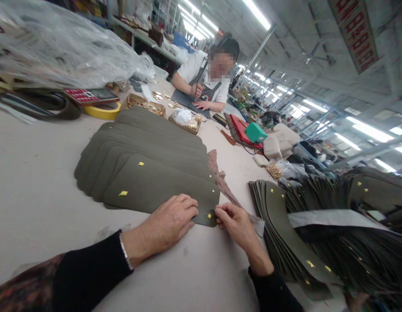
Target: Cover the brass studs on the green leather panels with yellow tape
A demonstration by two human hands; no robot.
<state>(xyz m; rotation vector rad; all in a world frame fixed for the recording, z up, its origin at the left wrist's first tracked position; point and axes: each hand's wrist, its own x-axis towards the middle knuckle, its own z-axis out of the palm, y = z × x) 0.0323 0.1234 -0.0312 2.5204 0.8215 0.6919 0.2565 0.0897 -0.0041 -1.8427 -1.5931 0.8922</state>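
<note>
An olive-green flat panel (165, 184), looking like leather or a similar sheet, lies on top of a fanned stack of like panels (149, 138). It bears small yellow tabs (141, 164) at its left end and another yellow tab (209, 216) near its right corner. My left hand (170, 223) rests on the panel's near edge, fingers extended and slightly bent. At the right end, my right hand (233, 221) has thumb and fingers pinched together beside the panel's edge. What sits between those fingertips is hidden. Small gold studs (213, 191) show along the right edge.
More olive panels (279, 216) stand stacked at right. A person (204, 82) works across the table, near boxes of gold metal pieces (145, 106). Yellow tape (102, 110), a calculator (92, 95) and plastic sheeting (64, 47) lie at left; a green box (256, 132) sits back right.
</note>
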